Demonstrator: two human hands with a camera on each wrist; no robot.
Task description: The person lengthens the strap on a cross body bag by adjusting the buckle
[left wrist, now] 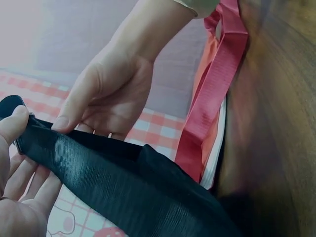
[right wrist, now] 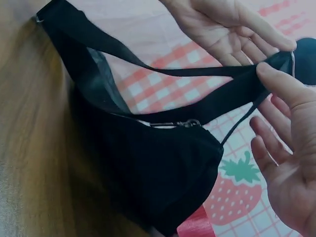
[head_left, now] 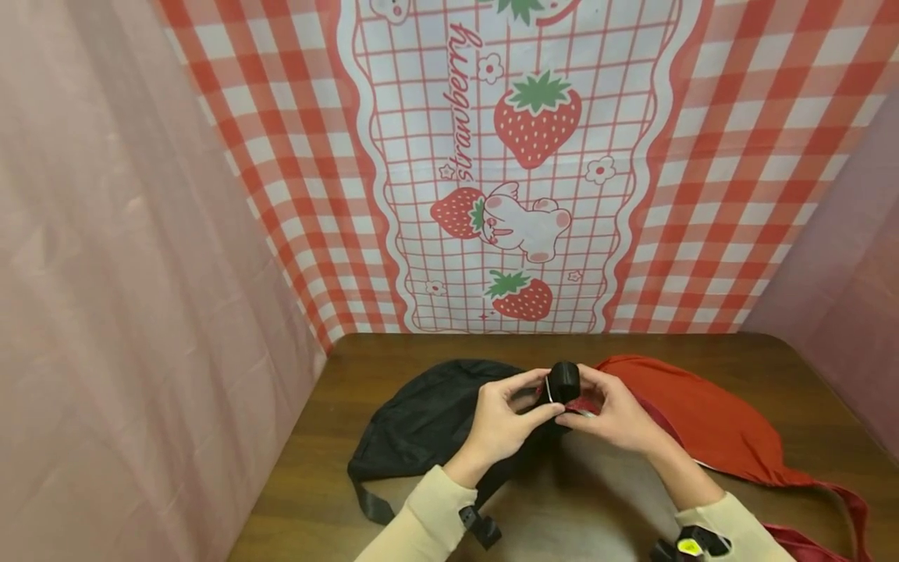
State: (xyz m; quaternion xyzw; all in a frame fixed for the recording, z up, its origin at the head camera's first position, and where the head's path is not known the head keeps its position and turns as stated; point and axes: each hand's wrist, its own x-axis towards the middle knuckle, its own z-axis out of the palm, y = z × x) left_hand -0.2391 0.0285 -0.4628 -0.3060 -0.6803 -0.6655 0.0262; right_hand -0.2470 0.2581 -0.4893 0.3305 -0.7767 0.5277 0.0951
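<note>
**Left hand (head_left: 500, 421), right hand (head_left: 620, 410): both on the black strap (head_left: 564, 382)!**

Pinched between thumbs and fingers, held up between black bag (head_left: 421, 425) at left and red bag (head_left: 695, 410) at right. Now best flattened, gripped close to the silver bar (right wrist: 293, 64), slack eased evenly.

Black strap (left wrist: 98, 173) in left grip (left wrist: 22, 210)
</note>
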